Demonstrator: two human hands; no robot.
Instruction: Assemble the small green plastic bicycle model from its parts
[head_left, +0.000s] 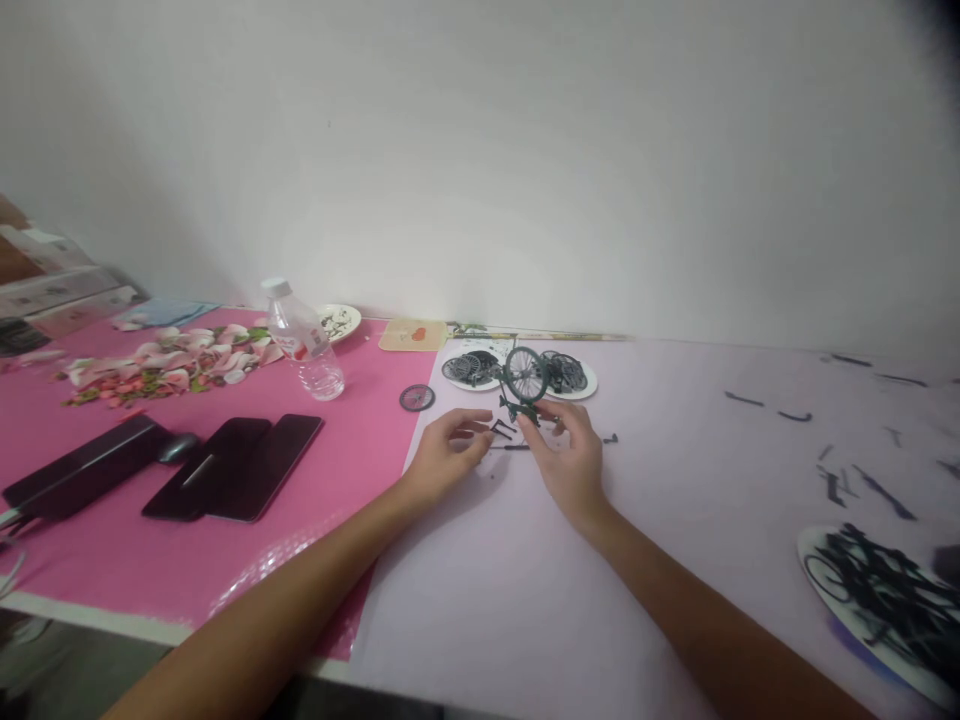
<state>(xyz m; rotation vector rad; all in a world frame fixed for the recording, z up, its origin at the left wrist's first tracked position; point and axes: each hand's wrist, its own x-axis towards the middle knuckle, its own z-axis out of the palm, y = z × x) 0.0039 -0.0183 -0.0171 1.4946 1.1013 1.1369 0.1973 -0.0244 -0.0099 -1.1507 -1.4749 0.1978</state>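
Grasping a dark model bicycle (517, 406) toward the tabletop's (480, 590) far edge are the right fingers (568, 413); the left fingers (463, 417) stand parted beside a black piece (502, 430).

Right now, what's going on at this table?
A person is handling small dark bicycle-like parts with bare hands. The right hand holds a dark piece with a spoked wheel standing up from it. The left hand is beside a small forked part; I can't tell whether it touches it. Behind the hands, dark wheels lie on white plates. Another wheel lies left of them, and more dark parts are scattered at the right.
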